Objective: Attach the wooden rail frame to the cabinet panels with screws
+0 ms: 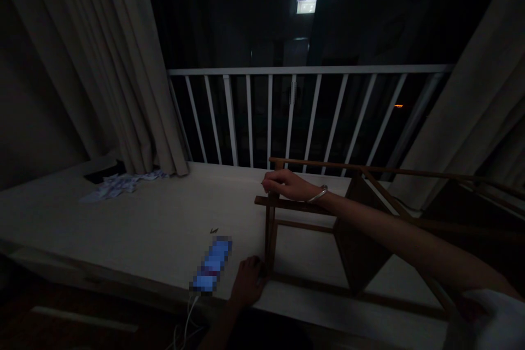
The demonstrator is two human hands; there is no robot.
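A brown wooden frame [305, 206] with crossing bars and dark panels lies on its side on the white ledge. My right hand [283, 183], a silver bangle at its wrist, is closed in a pinch at the frame's upper left end. A tiny tip pokes out past its fingers, too small to name. Low down, my left hand [247, 280] rests on the ledge against the frame's lower left corner, its fingers curled round something dark that I cannot make out. Left of it lies a phone [212, 263] with a lit, blurred screen, and small dark pieces [214, 231] sit just beyond.
The white ledge [172, 224] runs below a window with a white railing [311, 70]. Crumpled printed paper or plastic [118, 185] lies at the left by the curtain [118, 65]. A white cable [187, 317] hangs from the phone over the front edge. The room is dim.
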